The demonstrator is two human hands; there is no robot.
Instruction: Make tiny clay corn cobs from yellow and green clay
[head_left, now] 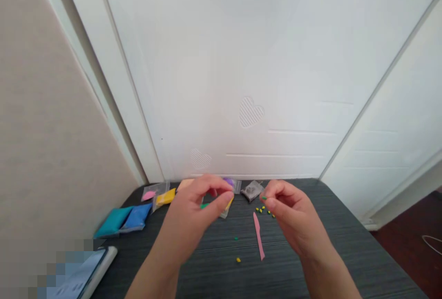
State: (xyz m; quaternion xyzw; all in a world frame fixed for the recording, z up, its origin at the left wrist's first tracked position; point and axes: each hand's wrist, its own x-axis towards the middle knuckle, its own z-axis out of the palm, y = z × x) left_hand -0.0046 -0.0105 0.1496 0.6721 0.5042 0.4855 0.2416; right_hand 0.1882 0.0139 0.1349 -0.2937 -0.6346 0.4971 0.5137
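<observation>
My right hand (pixel 288 207) pinches a small green piece of clay (pixel 264 198) between thumb and index finger, above the table. Across from it, my left hand (pixel 196 202) is closed with thumb and index fingertips together; anything between them is too small to make out. A pink plastic knife (pixel 258 236) lies on the table between my hands. Several tiny yellow and green clay pieces (pixel 261 210) sit beside my right hand. Nearer to me are a single yellow piece (pixel 238 260) and a tiny green bit (pixel 236 238).
Packets of clay line the dark table (pixel 214 276): teal (pixel 113 221), blue (pixel 137 216), yellow (pixel 165 197), pink (pixel 149 195) and grey-black (pixel 252 191). More are partly behind my left hand. A phone-like device (pixel 98 271) is at lower left. A white panel (pixel 214 73) rises behind.
</observation>
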